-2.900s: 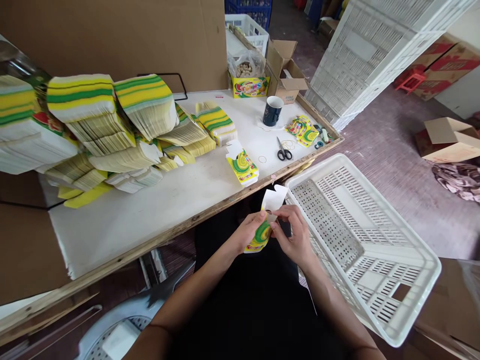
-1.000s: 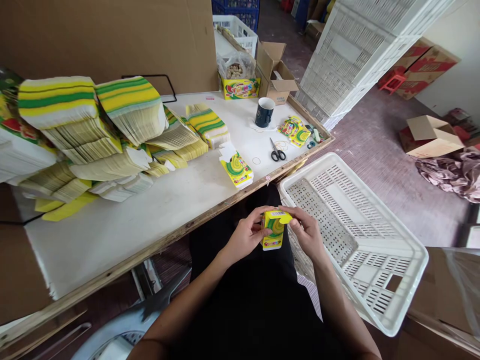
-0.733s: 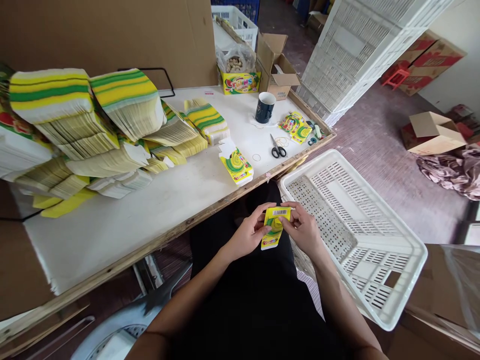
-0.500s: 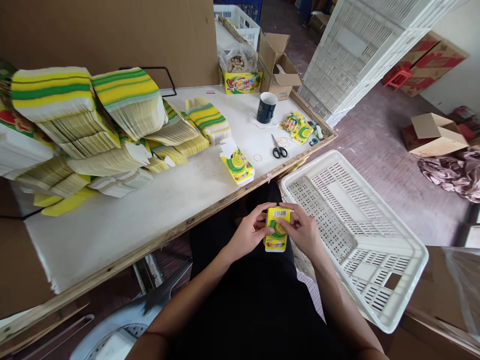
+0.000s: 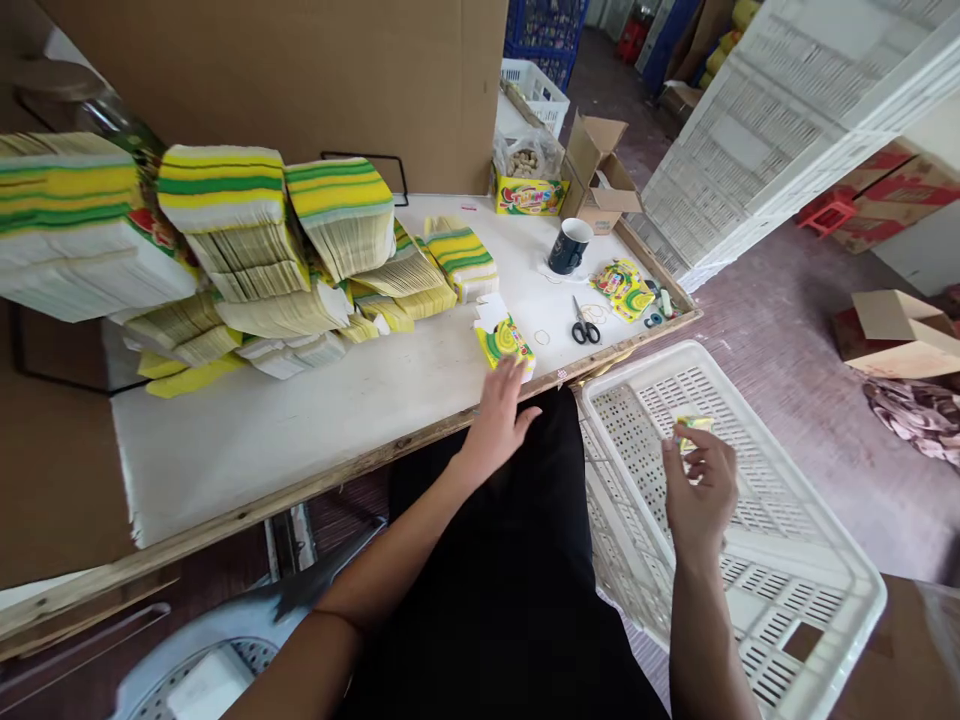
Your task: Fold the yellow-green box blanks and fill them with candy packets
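My left hand [image 5: 496, 415] is at the table's front edge, fingers stretched out and parted, with nothing in it. Its fingertips overlap the near end of a yellow-green printed carton [image 5: 504, 338] with raised white flaps; whether they touch it I cannot tell. Over the white plastic crate [image 5: 750, 560] to the right, my right hand [image 5: 701, 485] has its fingers closed on a small yellow box [image 5: 696, 424], mostly hidden behind them. Stacks of folded yellow, green and white cartons [image 5: 337, 215] fill the left and back of the table.
Black scissors [image 5: 585, 332], a dark mug [image 5: 570, 247] and crumpled yellow packets [image 5: 621, 288] lie on the right of the table [image 5: 300, 430]. Behind are a printed box with a bag of nuts [image 5: 529, 190] and an open cardboard box [image 5: 600, 180]. Tall white crates [image 5: 750, 140] stand beyond.
Both hands were together on the yellow box above my lap. The left has let go and moved to the carton on the table; the right has carried the box rightward over the crate.
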Demonstrator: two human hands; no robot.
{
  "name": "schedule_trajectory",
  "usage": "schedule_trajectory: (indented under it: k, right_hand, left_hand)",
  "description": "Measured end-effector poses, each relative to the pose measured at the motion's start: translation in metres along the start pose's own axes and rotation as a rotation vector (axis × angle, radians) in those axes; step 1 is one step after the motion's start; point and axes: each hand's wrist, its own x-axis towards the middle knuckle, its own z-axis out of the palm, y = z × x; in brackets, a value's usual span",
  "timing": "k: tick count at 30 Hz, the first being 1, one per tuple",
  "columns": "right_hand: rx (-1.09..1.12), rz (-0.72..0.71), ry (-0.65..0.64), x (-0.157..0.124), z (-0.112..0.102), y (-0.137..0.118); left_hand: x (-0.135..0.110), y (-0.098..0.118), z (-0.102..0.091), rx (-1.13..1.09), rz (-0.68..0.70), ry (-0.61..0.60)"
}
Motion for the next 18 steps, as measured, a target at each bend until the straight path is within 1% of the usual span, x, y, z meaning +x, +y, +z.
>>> schedule_trajectory:
  k: [2, 3, 5, 7, 9, 11, 13, 14, 16, 17, 18]
  right_hand:
    - [0.080, 0.021, -0.135, -0.006, 0.009, -0.001]
    - [0.112, 0.035, -0.189, -0.011, 0.015, -0.003]
    - [0.156, 0.075, -0.269, -0.021, 0.028, -0.010]
    - [0.194, 0.118, -0.337, -0.028, 0.038, -0.020]
    - [0.241, 0.158, -0.404, -0.031, 0.046, -0.030]
    - [0.316, 0.225, -0.451, -0.032, 0.050, -0.040]
    - [0.465, 0.311, -0.477, -0.033, 0.054, -0.048]
    - [0.564, 0.349, -0.482, -0.033, 0.056, -0.050]
    - [0.742, 0.420, -0.464, -0.033, 0.059, -0.051]
    - [0.793, 0.455, -0.454, -0.032, 0.060, -0.051]
    - [0.813, 0.488, -0.445, -0.032, 0.060, -0.050]
  left_hand:
    - [0.010, -0.023, -0.005, 0.128, -0.051, 0.015]
    - [0.013, -0.033, -0.006, 0.146, -0.061, 0.007]
    - [0.017, -0.046, -0.008, 0.137, -0.066, 0.030]
    - [0.017, -0.051, -0.010, 0.111, -0.051, 0.064]
    - [0.016, -0.048, -0.014, 0.077, -0.024, 0.109]
    - [0.011, -0.038, -0.018, 0.035, 0.027, 0.224]
    - [0.003, -0.024, -0.021, 0.000, 0.145, 0.369]
    - [-0.003, -0.015, -0.022, -0.013, 0.249, 0.402]
    - [-0.016, 0.001, -0.019, -0.062, 0.493, 0.293]
    - [-0.023, 0.008, -0.016, -0.087, 0.598, 0.203]
    - [-0.030, 0.014, -0.013, -0.117, 0.672, 0.119]
